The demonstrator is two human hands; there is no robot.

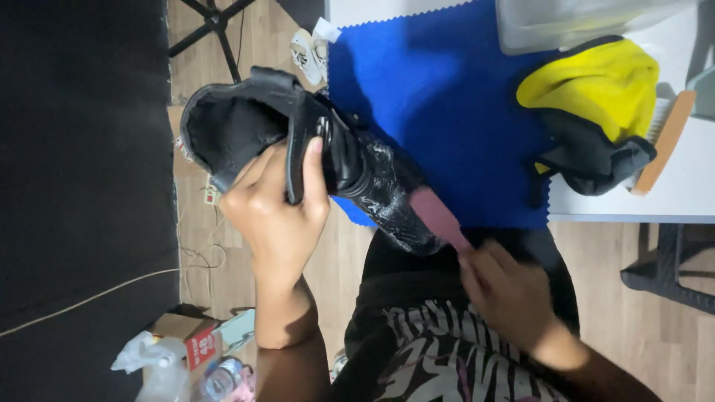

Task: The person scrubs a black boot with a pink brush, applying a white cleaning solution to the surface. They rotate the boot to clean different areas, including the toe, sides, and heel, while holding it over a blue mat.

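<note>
The black boot (313, 156) is lying at twelve o'clock from the left hand (279, 212), whose grip is wrapping its tongue, thumb outside. At two o'clock, the right hand (506, 290) is pinching a pink brush (439, 217) against the wet toe. Beyond, a clear tub (566, 22) is sitting on the desk (693, 193), contents unclear.

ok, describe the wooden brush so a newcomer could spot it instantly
Start at the blue cloth on the white table. Right of it lies a yellow-and-black rag; the wooden brush rests against its right side. It is the only tan, straight-edged thing there.
</note>
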